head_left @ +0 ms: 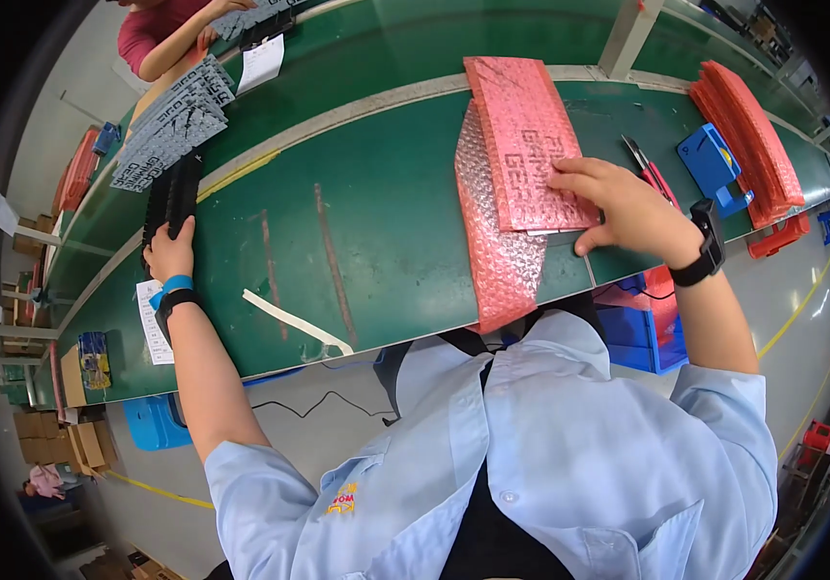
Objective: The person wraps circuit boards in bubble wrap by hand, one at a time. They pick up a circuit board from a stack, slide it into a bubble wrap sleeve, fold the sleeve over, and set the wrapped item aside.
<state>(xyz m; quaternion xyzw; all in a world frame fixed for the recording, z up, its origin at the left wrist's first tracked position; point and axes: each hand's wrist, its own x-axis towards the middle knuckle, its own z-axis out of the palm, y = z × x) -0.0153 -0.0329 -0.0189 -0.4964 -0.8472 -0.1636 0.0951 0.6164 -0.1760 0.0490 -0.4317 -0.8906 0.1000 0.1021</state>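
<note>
My left hand is closed round the near end of a black slotted rack at the left of the bench. Several grey printed flat pieces stand leaning in this rack. With fingers spread and thumb apart, my right hand rests at the right edge of a flat pink package, which has dark printing on it. That package lies partly over a pink bubble-wrap bag, whose lower corner reaches the bench's front edge.
A knife and blue tape dispenser lie right, beside stacked pink bubble bags. A pale strip lies near the front edge, a printed sheet by my left wrist. Another person works across the bench. A blue bin stands below.
</note>
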